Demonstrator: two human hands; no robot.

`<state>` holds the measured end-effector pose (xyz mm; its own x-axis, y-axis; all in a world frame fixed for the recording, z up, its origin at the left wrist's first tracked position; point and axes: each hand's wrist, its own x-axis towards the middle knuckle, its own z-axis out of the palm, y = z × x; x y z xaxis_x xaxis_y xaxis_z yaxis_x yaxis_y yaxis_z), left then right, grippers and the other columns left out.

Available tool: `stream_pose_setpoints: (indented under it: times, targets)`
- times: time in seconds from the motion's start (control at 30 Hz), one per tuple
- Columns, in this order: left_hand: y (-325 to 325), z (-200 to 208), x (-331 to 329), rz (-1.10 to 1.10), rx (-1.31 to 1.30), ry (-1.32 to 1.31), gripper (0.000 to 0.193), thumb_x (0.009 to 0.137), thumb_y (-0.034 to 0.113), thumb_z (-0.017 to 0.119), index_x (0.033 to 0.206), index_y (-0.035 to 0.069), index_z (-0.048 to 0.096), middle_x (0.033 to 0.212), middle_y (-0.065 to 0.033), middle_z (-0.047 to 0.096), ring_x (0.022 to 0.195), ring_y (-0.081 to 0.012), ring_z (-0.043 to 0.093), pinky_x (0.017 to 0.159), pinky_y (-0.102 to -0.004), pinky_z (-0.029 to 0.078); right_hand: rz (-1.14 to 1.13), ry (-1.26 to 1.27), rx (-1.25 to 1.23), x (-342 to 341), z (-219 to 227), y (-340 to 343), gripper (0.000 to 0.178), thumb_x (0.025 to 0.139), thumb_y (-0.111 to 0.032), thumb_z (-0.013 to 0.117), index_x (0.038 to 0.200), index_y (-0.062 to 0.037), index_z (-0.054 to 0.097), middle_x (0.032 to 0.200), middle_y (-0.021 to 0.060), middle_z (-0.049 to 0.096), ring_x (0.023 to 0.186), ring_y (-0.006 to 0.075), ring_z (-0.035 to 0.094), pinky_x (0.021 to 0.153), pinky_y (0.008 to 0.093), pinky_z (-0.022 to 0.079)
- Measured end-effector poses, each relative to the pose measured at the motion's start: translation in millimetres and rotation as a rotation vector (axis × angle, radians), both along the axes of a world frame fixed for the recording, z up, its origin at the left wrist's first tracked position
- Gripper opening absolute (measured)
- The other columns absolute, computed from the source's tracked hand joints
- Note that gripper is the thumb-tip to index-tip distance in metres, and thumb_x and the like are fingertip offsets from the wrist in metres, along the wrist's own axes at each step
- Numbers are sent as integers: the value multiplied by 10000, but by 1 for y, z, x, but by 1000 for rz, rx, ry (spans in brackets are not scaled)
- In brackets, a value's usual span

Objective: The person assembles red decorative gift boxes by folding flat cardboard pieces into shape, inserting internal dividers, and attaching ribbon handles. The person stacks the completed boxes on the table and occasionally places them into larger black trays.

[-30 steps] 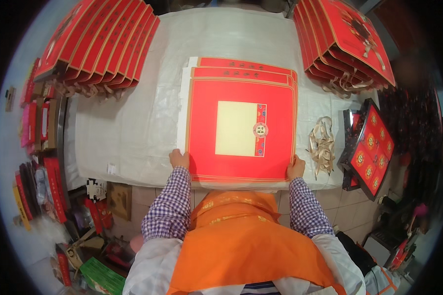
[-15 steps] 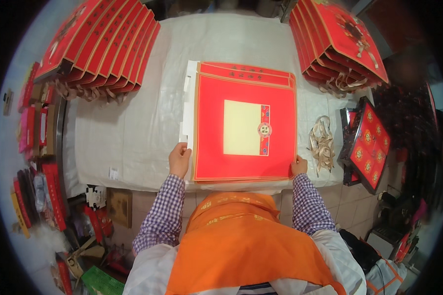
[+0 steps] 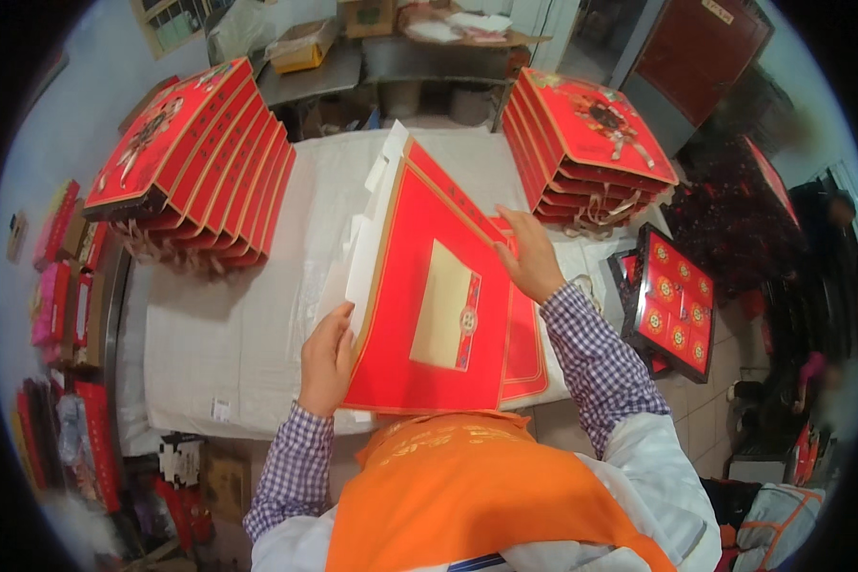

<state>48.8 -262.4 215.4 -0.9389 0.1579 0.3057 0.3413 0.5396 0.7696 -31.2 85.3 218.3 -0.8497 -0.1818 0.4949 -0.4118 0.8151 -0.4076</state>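
the person stands at a white-covered table (image 3: 238, 315), holding a flat red carton blank (image 3: 429, 305) tilted up on its near edge. the left hand (image 3: 327, 357) grips the lower left edge, fingers curled round the white flap side. the right hand (image 3: 529, 255) is closed on the upper right edge, thumb in front, fingers behind as far as i can tell. the blank has a cream panel in the middle and white flaps sticking out along its left side. under it, a second red blank (image 3: 524, 353) lies flat on the cloth, near the table's front edge.

what could go wrong, to my eye: the sheet is wide and thin and held only at two edges, so it may bow or crease across the cream panel if the hands twist against each other. the loose white flaps could catch on the cloth or bend the wrong way. the flat blank below sits close to the front edge and could be dragged off if the tilted one's bottom edge scrapes over it. the stack of red boxes on the left (image 3: 195, 162) and the stack on the right (image 3: 586, 153) stand apart from the sheet, though the right one is near enough that a wide swing could clip it. the open tray of red boxes (image 3: 672, 305) beside the table looks out of reach.
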Motion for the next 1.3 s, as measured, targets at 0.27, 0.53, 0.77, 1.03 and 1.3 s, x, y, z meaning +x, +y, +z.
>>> stream_pose_setpoints:
  times: [0.27, 0.53, 0.77, 1.03, 1.3]
  targets:
    - [3, 41, 39, -132, -98, 159, 143, 865, -62, 562, 996, -8, 576, 1195, -172, 656, 1046, -358, 611, 927, -411, 456, 417, 157, 194, -32, 90, -60, 426, 827, -39, 666, 1243, -67, 577, 1256, 131, 570, 1177, 324, 535, 1007, 417, 428]
    - [5, 63, 45, -228, -179, 289, 100, 856, -49, 583, 946, -5, 591, 1164, -155, 667, 983, -360, 626, 923, -416, 471, 370, -211, 675, -64, 167, -92, 308, 840, -212, 698, 1120, -85, 678, 1031, 120, 694, 1047, 297, 629, 916, 405, 495]
    - [11, 71, 44, -313, -221, 370, 117, 780, -32, 579, 894, -9, 594, 1138, -138, 672, 972, -304, 642, 872, -378, 524, 487, -662, 1134, -44, 206, -98, 391, 863, -336, 671, 1206, -149, 694, 1003, 82, 739, 983, 275, 683, 856, 399, 529]
    - [0, 91, 41, -282, -373, 628, 187, 825, 17, 612, 1006, 33, 655, 1148, -125, 676, 1064, -284, 647, 945, -443, 486, 393, -665, 1156, -28, 179, -63, 354, 908, -331, 604, 1029, -22, 726, 942, 229, 688, 905, 379, 665, 831, 470, 526]
    - [-52, 17, -16, -109, 918, -121, 619, 1076, 452, 208, 1520, 34, 312, 1328, -138, 589, 1279, -232, 510, 1089, -365, 366, 376, -635, 874, 0, 209, -28, 279, 917, -248, 602, 973, 4, 708, 825, 247, 649, 790, 399, 643, 732, 456, 511]
